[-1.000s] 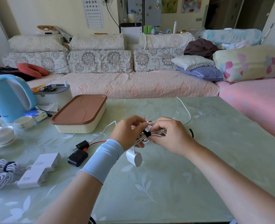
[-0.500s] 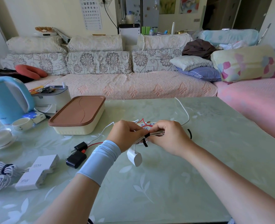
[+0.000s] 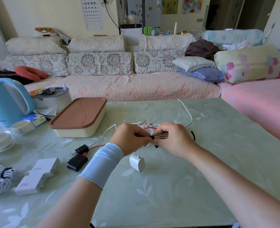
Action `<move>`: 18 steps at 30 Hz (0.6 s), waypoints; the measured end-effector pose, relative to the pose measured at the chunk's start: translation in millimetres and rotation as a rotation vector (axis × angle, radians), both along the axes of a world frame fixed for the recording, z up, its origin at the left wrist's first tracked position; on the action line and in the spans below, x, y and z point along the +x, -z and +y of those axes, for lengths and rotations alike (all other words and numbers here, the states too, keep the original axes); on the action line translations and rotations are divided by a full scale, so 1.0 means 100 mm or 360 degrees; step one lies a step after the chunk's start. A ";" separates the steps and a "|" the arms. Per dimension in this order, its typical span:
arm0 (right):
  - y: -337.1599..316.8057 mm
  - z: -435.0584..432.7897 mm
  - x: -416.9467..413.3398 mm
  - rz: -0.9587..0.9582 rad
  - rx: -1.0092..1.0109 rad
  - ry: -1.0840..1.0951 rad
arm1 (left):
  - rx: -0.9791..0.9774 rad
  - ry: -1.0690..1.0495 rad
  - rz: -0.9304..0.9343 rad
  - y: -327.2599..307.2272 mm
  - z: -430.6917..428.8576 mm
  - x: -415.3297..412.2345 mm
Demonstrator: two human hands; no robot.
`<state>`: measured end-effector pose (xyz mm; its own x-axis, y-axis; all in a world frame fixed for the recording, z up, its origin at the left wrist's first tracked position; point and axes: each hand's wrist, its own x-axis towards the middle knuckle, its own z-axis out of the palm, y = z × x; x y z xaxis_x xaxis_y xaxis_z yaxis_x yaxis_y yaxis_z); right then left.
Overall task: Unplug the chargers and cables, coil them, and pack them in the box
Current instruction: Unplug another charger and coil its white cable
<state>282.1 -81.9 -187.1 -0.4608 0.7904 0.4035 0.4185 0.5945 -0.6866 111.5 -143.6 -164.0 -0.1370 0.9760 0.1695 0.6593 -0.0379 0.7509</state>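
Both hands meet over the pale green glass-topped table (image 3: 202,178), and each holds the same bundle. The left hand (image 3: 131,138) and right hand (image 3: 172,139) curl around a coiled white cable (image 3: 162,137), and their fingertips pinch a thin black strap (image 3: 152,137) at its middle, apparently to stop the loops springing apart. Below the grip, the cable's round white charger (image 3: 137,162) appears to rest on the table, taking its weight off the fingers. Just behind the grip lies a white power strip (image 3: 150,126). Beyond and left of the grip is the cream plastic box (image 3: 80,133), its brown lid on, so it must be opened before packing.
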 end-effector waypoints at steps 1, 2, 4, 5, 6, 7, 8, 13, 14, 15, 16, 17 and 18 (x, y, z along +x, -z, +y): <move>0.00 -0.01 0.00 0.0000 -0.0005 -0.0013 | -0.0055 0.0047 0.0012 0.00 0.00 -0.01; 0.00 -0.01 0.00 0.0019 -0.0010 -0.0031 | -0.0114 0.0094 0.0020 0.01 0.00 -0.01; -0.01 -0.02 0.01 0.0045 -0.0011 -0.0056 | -0.0194 0.0145 -0.0020 0.05 0.02 0.00; -0.01 -0.01 0.01 0.0041 0.0000 -0.0055 | -0.0210 0.0149 -0.0084 0.06 0.03 0.00; -0.01 -0.01 0.01 0.0029 0.0022 -0.0049 | -0.0220 0.0143 -0.0154 0.07 0.04 -0.01; -0.01 -0.02 0.01 0.0017 0.0058 -0.0052 | -0.0230 0.0141 -0.0223 0.08 0.04 -0.01; -0.01 -0.02 0.01 0.0008 0.0109 -0.0068 | -0.0245 0.0146 -0.0273 0.07 0.03 -0.02; -0.01 -0.02 0.01 0.0023 0.0314 -0.0264 | -0.0365 0.0147 -0.0322 0.01 -0.02 -0.07; -0.02 -0.02 0.01 0.0018 0.0318 -0.0283 | -0.0396 0.0141 -0.0399 0.00 -0.02 -0.08; -0.03 -0.01 0.01 0.0004 0.0321 -0.0289 | -0.0423 0.0137 -0.0502 0.00 -0.02 -0.09; -0.04 -0.02 0.02 -0.0017 0.0328 -0.0290 | -0.0446 0.0131 -0.0597 0.00 -0.02 -0.09; -0.05 -0.02 0.02 -0.0040 0.0354 -0.0292 | -0.0468 0.0122 -0.0659 0.00 -0.02 -0.10; -0.05 -0.01 0.03 -0.0075 0.0396 -0.0293 | -0.0490 0.0119 -0.0692 0.00 -0.02 -0.10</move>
<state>285.0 -83.2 -181.9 -0.6102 0.5714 0.5488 0.3160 0.8108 -0.4927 101.4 -145.7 -164.4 -0.0592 0.9814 -0.1827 0.2891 0.1920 0.9378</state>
